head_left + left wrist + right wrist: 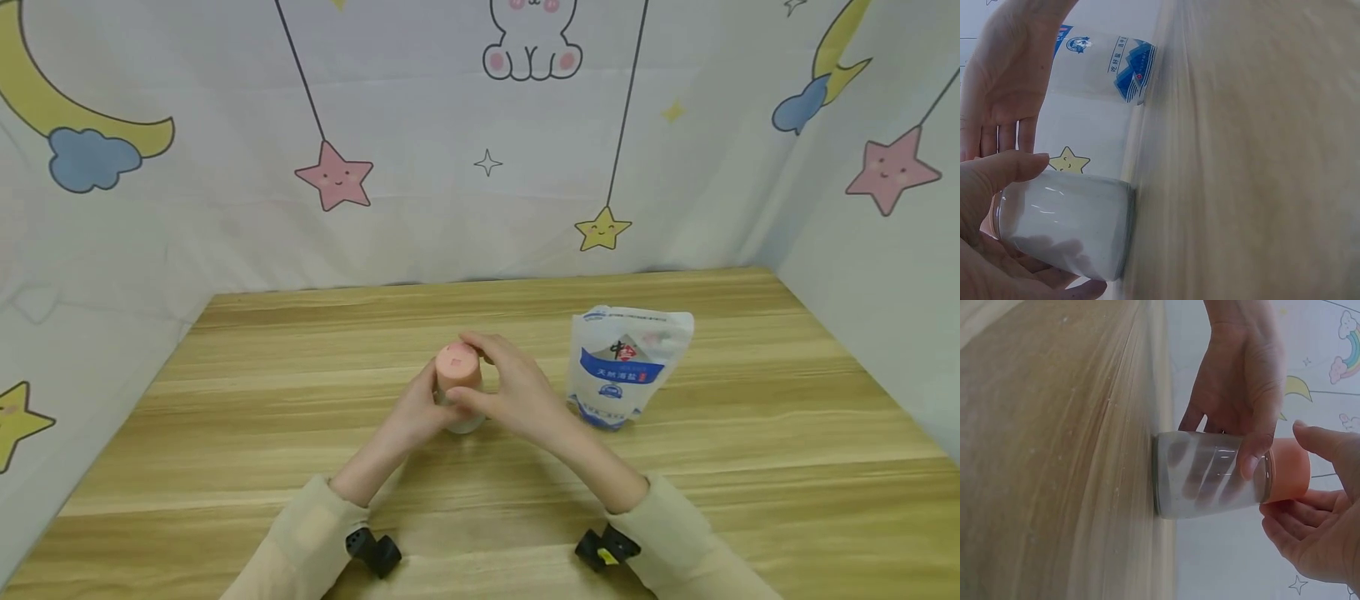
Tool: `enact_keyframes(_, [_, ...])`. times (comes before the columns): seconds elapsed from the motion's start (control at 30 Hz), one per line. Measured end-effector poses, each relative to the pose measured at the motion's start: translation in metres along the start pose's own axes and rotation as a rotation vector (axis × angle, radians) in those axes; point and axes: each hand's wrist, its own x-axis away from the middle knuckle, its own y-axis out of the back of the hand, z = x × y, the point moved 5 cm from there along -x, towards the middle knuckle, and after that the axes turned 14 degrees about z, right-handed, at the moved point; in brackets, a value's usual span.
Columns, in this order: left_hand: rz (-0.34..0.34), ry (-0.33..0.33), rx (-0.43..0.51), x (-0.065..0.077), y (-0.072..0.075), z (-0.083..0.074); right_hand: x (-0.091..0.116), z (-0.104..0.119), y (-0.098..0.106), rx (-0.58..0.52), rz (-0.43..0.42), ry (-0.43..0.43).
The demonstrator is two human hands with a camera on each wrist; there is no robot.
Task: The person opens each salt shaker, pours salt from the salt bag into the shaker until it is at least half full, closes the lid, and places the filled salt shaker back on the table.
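Observation:
A clear glass jar (pixel 1175 494) with a peach-pink lid (pixel 456 367) stands upright on the wooden table. My left hand (pixel 412 414) grips the jar's body, its thumb across the near side and its fingers showing through the glass in the right wrist view. Around the lid curls my right hand (pixel 521 396), with its thumb on one side and fingertips on the other. The jar looks whitish and see-through in the left wrist view. To the right of both hands stands a white and blue salt pouch (pixel 622 371), which neither hand touches.
The wooden tabletop (pixel 300 367) runs back to a white curtain (pixel 420 225) printed with stars, moons and a bear. A black wrist camera (pixel 372 552) sits on the left sleeve and another camera (pixel 607 548) on the right.

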Motion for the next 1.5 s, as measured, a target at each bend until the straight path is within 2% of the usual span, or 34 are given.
enact_keyframes(0.27, [0.006, 0.009, 0.009, 0.0009, -0.0002, 0.0002, -0.0032, -0.0008, -0.0028, -0.039, 0.003, -0.036])
enact_keyframes(0.63, [-0.005, 0.035, -0.011, 0.0020, 0.0010, 0.0017, -0.0084, 0.0036, -0.0050, -0.106, -0.035, -0.042])
enact_keyframes(0.77, [-0.028, 0.057, -0.005, 0.0015, 0.0023, 0.0018, -0.0091, 0.0044, -0.0054, -0.108, -0.044, -0.043])
enact_keyframes(1.07, [-0.040, 0.061, -0.028, 0.0055, 0.0026, 0.0016, -0.0090, 0.0046, -0.0076, -0.112, -0.051, -0.040])
enact_keyframes(1.2, [-0.054, 0.078, -0.005, 0.0059, 0.0027, 0.0034, -0.0089, 0.0053, -0.0084, -0.105, -0.057, -0.025])
enact_keyframes(1.5, [-0.031, 0.059, -0.014, 0.0048, 0.0034, 0.0028, -0.0090, 0.0043, -0.0075, -0.085, -0.069, -0.019])
